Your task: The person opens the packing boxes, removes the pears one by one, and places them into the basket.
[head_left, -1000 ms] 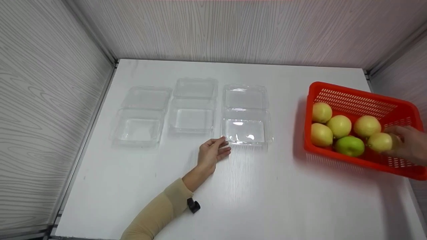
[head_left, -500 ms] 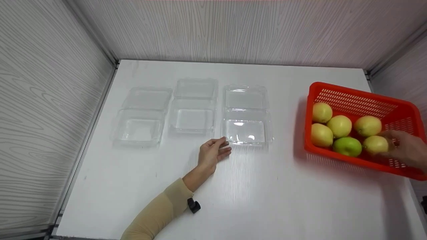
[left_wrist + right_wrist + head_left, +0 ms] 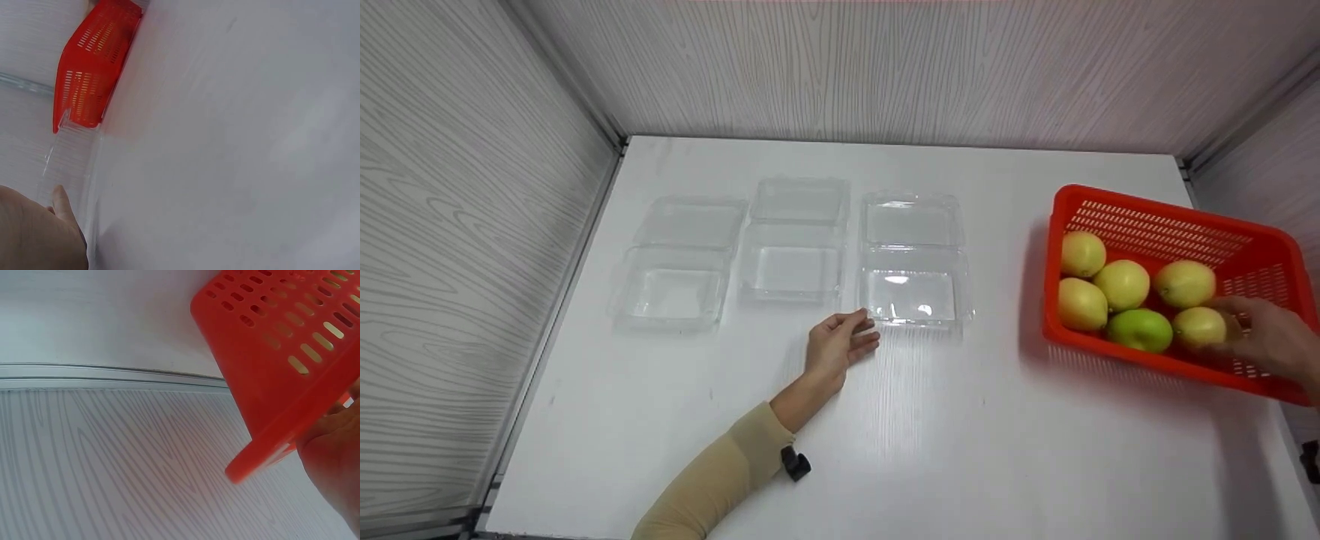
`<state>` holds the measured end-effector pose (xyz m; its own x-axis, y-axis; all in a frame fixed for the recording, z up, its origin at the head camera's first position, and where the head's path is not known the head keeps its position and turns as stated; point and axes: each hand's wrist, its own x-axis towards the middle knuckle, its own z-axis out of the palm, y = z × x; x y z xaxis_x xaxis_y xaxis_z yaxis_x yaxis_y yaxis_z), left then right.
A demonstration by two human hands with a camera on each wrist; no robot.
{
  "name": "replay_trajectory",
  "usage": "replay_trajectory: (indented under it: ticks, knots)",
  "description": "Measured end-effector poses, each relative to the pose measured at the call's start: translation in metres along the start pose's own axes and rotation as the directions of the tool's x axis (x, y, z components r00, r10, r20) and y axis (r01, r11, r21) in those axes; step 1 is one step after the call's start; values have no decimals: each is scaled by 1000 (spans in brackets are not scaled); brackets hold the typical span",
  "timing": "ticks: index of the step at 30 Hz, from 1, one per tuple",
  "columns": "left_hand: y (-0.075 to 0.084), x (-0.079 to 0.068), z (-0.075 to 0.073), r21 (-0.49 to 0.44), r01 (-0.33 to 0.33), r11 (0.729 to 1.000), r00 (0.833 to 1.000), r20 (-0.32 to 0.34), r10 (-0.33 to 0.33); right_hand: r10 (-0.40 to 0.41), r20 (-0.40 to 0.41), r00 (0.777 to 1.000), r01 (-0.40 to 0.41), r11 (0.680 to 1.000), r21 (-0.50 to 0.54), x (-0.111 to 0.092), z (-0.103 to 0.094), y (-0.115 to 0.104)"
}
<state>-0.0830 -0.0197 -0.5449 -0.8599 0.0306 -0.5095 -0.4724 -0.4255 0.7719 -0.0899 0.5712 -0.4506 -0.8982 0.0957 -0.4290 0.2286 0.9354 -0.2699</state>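
Note:
In the head view my left hand (image 3: 831, 349) pinches the near left corner of the rightmost clear plastic container (image 3: 911, 296) with thumb and forefinger, its other fingers loosely extended. That container lies with its lid folded back. At the right, my right hand (image 3: 1271, 337) reaches into a red basket (image 3: 1177, 214) and grips a yellow-green apple (image 3: 1198, 328) from its right side, finger and thumb above and below it. A green apple (image 3: 1140, 331) lies just left of it. In the right wrist view the basket wall hides most of the fruit and the fingers.
Several other yellow apples (image 3: 1123, 285) fill the basket's left and middle. Two more open clear containers, one at the far left (image 3: 675, 292) and one in the middle (image 3: 797, 270), lie on the white table (image 3: 922, 465). Wood-grained panels (image 3: 840, 75) enclose its back and sides.
My right hand has moved slightly left inside the basket, and the gripped apple has shifted left with it. The green apple has also moved a little left. My left hand has stayed put.

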Motion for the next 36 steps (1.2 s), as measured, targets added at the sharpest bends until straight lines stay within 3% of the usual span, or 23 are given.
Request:
replay_trajectory:
  ticks: [13, 23, 36]
  knots:
    - [1, -1, 0, -5, 13, 1000, 1000, -4, -13, 6, -109, 994, -7, 1000, -13, -13, -5, -16]
    - [0, 1, 0, -1, 25, 1000, 1000, -11, -25, -159, -252, 955, 153, 987, -40, -21, -6, -62]
    - [1, -1, 1, -4, 29, 1000, 999, -13, -29, -281, -292, 914, 305, 951, 41, -30, 2, -112]
